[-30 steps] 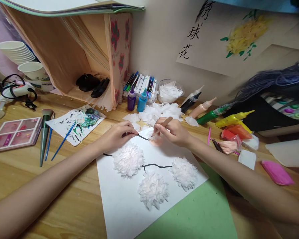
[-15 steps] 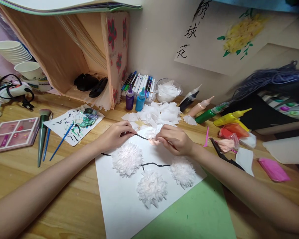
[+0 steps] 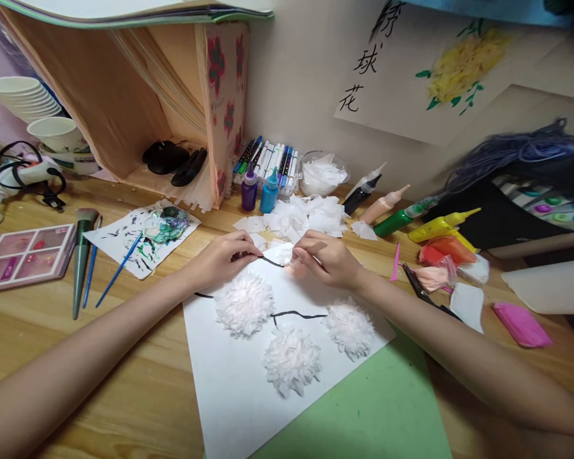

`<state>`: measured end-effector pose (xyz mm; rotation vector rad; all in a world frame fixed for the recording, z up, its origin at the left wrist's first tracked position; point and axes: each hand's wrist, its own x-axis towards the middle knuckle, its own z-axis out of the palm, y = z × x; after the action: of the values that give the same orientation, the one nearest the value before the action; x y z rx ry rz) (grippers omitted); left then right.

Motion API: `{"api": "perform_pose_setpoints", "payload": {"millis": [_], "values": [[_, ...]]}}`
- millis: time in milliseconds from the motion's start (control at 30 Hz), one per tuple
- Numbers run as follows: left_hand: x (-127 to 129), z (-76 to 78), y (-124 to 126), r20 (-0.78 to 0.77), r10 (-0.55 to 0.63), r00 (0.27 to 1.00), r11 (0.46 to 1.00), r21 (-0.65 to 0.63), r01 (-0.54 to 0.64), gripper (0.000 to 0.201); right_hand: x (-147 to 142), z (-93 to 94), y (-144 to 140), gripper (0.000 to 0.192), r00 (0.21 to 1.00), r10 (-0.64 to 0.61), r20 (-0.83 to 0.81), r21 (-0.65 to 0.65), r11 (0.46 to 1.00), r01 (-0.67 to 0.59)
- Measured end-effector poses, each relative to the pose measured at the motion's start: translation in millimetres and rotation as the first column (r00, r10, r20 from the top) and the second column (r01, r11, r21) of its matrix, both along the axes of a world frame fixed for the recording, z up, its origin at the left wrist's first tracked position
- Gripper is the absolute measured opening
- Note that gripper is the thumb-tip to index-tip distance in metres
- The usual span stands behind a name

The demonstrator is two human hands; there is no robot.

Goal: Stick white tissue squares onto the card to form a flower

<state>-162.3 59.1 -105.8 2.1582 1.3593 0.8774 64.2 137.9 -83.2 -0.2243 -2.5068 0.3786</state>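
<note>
Right hand now nearer white scraps

Free passage over bare tabletop between left forearm and white paper; beyond left hand and right hand, tissue scraps and paint bottles obstruct, raised paper flowers on near side, scissors beside right forearm.

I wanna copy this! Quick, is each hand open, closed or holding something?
Left hand: curled on the paper; can't tell if holding anything.
Right hand: closed, holding a brown stick.
</note>
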Motion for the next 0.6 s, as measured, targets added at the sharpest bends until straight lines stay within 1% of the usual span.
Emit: {"api": "perform_pose_setpoints", "payload": {"millis": [100, 167, 200, 233, 267, 300, 333, 367, 400, 467, 500, 567, 600], "values": [[0, 0.1, 0, -0.001, -0.011, 1.0, 1.0, 0.005, 0.011, 0.021, -5, 3.9, 2, 0.028, 0.997, -0.009, 0.077, -0.006, 1.0, 0.01], [-1, -0.1, 0, -0.003, -0.006, 1.0, 1.0, -0.001, 0.006, 0.021, -4, 8.4, 2, 0.03, 0.997, -0.007, 0.071, -0.071, 0.997, 0.012], [-1, -0.3, 0, -0.006, -0.002, 1.0, 1.0, -0.005, 0.002, 0.021, -1, 10.8, 1, 0.031, 0.999, -0.021, 0.032, -0.143, 0.989, 0.025], [-1, -0.5, -1, -0.008, 0.002, 1.0, 1.0, -0.01, -0.002, 0.021, 3, 12.9, 1, 0.032, 0.998, -0.059, -0.032, -0.237, 0.97, 0.05], [-1, -0.6, -1, -0.011, 0.004, 1.0, 1.0, -0.015, -0.004, 0.021, 8, 14.5, 0, 0.033, 0.987, -0.123, -0.107, -0.351, 0.933, 0.079], [-1, -0.5, -1, -0.012, 0.004, 1.0, 1.0, -0.018, -0.004, 0.021, 15, 15.2, -1, 0.034, 0.955, -0.229, -0.188, -0.474, 0.873, 0.116], [-1, -0.1, -2, -0.014, 0.003, 1.0, 1.0, -0.02, -0.004, 0.021, 22, 15.0, -2, 0.035, 0.91, -0.332, -0.246, -0.585, 0.8, 0.134], [-1, 0.6, -3, -0.017, 0.004, 1.0, 1.0, -0.021, -0.004, 0.021, 31, 13.6, -2, 0.035, 0.869, -0.41, -0.277, -0.679, 0.723, 0.125], [0, 1.7, -3, -0.021, 0.007, 1.0, 1.0, -0.024, -0.007, 0.021, 40, 11.3, -3, 0.032, 0.848, -0.458, -0.268, -0.763, 0.638, 0.103], [1, 4.6, -5, -0.031, 0.032, 0.999, 0.999, -0.035, -0.033, 0.022, 58, 4.4, -6, 0.028, 0.831, -0.515, -0.21, -0.887, 0.457, 0.059], [1, 6.1, -6, -0.034, 0.052, 0.998, 0.998, -0.044, -0.054, 0.023, 66, 0.4, -9, 0.028, 0.831, -0.525, -0.184, -0.929, 0.37, 0.029], [1, 8.5, -7, -0.032, 0.089, 0.996, 0.993, -0.07, -0.091, 0.025, 81, -6.8, -16, 0.025, 0.824, -0.555, -0.112, -0.981, 0.192, -0.004], [1, 9.3, -7, -0.027, 0.095, 0.995, 0.992, -0.085, -0.097, 0.025, 86, -9.7, -20, 0.025, 0.822, -0.563, -0.082, -0.993, 0.12, -0.017]]}}
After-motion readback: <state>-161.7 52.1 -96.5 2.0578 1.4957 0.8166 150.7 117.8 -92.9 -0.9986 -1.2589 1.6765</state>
